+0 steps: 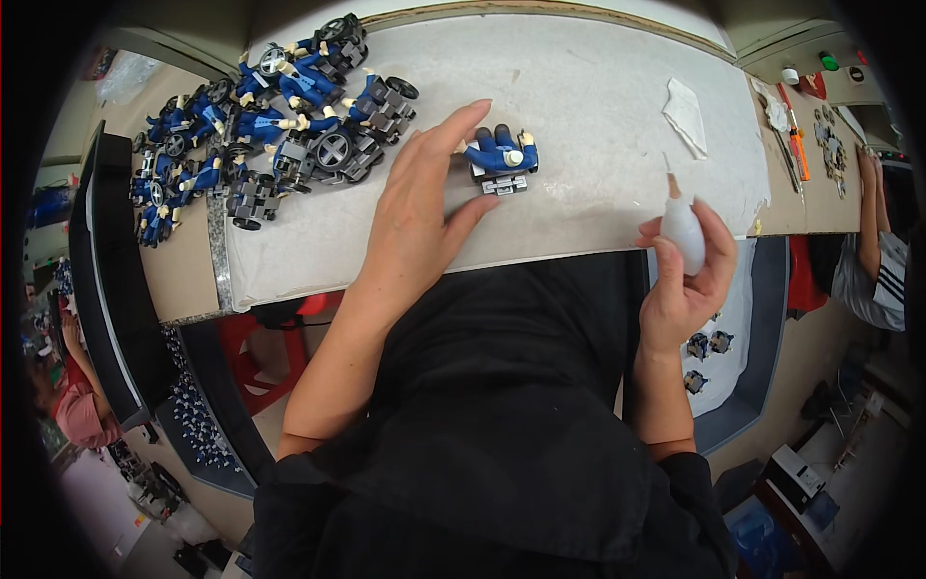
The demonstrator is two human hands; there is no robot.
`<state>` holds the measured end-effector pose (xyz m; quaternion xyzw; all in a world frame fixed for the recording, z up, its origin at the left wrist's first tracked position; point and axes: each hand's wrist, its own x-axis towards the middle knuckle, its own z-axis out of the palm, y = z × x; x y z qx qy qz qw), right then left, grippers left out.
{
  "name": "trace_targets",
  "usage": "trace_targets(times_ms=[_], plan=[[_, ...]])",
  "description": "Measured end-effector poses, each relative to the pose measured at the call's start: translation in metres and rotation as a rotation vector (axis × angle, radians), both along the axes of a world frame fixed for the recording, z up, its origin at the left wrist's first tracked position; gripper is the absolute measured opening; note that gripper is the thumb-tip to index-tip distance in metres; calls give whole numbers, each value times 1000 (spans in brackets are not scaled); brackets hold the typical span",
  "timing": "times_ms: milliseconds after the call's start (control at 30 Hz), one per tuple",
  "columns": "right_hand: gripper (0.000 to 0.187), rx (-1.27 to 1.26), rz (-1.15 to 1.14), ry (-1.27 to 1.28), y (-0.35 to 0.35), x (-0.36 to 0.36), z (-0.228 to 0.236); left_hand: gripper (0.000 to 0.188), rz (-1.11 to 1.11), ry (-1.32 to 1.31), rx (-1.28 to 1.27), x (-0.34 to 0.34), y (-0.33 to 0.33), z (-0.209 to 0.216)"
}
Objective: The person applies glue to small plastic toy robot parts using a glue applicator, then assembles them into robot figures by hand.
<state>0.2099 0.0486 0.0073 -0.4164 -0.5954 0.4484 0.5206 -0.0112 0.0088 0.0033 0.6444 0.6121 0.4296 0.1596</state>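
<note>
A small toy figure in blue [500, 157], with dark legs and a pale head, sits on a grey blocky seat on the pale work sheet. Close by on its left is my left hand [415, 193], thumb and forefinger spread apart around the toy's near side; nothing is gripped between them. My right hand [683, 289] wraps around a white squeeze bottle [683, 236]. The bottle's thin nozzle [672, 181] points up and away from me, well to the right of the figure.
Many blue figures on grey wheeled bases [289, 116] are heaped at the left. A crumpled white tissue [686, 118] lies at the back right, with an orange-handled tool [798, 145] beyond. Bins with small parts [198, 415] flank my lap. Other people work at both sides.
</note>
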Motion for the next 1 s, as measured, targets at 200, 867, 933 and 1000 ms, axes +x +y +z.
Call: trace_targets(times_ms=[200,867,933,1000], plan=[[35,306,-113,90,5,1,-18,67,60,57,132,-1,-1,-4],[41,512,92,-124,-2,-29,-35,60,75,128,221,4,2,-3],[41,509,92,-133,-3,-29,-37,60,99,100,251,4,1,-4],[41,506,92,-144,-2,-29,-38,60,105,109,230,4,2,-4]])
